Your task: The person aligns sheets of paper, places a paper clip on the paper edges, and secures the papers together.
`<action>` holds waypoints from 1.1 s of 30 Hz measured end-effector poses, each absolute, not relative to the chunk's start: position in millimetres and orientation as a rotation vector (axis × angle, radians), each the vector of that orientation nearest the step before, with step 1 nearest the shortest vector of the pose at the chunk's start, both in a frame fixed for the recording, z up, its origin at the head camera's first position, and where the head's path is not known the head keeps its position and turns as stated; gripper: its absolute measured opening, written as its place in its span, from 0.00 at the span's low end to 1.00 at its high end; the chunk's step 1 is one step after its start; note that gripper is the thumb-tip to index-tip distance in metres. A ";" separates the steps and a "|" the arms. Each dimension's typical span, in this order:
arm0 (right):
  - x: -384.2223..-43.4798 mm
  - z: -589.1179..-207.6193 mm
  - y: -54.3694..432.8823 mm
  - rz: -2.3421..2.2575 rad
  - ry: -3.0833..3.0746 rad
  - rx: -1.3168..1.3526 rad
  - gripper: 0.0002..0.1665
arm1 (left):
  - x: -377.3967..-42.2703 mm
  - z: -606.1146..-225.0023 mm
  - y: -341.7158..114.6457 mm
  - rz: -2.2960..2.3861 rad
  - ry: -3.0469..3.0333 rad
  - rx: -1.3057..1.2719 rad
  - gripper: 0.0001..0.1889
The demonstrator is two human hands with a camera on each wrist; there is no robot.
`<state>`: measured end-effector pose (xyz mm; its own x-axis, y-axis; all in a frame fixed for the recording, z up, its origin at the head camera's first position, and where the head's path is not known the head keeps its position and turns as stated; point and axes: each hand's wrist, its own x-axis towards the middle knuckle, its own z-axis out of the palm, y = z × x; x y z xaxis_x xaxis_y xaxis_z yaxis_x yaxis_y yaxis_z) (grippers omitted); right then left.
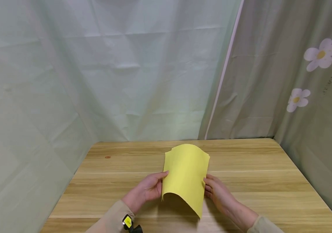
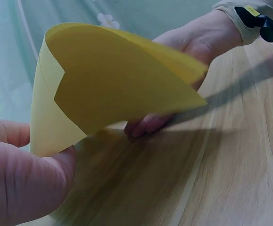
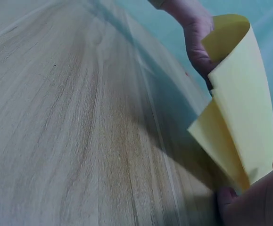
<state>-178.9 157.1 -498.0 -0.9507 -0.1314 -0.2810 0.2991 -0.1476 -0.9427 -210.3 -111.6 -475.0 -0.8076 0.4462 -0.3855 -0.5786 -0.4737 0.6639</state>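
Note:
Yellow paper [image 1: 186, 178], bent into an arch, is held up over the wooden table between both hands. Its edges do not line up, and more than one layer shows at the far corners. My left hand [image 1: 149, 190] pinches the left edge, thumb on the outer face. On the opposite edge my right hand [image 1: 219, 193] grips the paper, its other fingers partly behind the sheet. The left wrist view shows the paper's underside [image 2: 108, 80] curving over. In the right wrist view the paper [image 3: 244, 99] has a lower flap standing apart from the upper layer.
A small reddish loop [image 1: 107, 157] lies on the table [image 1: 256, 181] at the far left. Pale curtains [image 1: 142, 71] hang behind the table and along its sides. A black device with a yellow label [image 1: 128, 221] is strapped at the left wrist.

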 end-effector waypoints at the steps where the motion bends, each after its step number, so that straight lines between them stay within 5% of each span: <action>1: -179.2 -498.1 157.6 -2.174 1.828 0.207 0.38 | -210.1 -475.3 -112.0 2.269 1.102 -0.213 0.11; 9: -182.3 -502.8 165.4 -2.156 1.671 0.237 0.29 | -206.6 -482.0 -113.8 2.218 1.204 -0.164 0.10; 33: -182.5 -509.0 174.6 -2.015 1.970 0.263 0.33 | -205.3 -503.0 -124.0 1.946 1.686 -0.100 0.22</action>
<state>-182.5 174.6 -509.0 -0.9351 -0.0914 -0.3424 0.3444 -0.0061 -0.9388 -205.3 -124.0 -503.0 -0.8420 0.3574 -0.4042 -0.4510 -0.0549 0.8908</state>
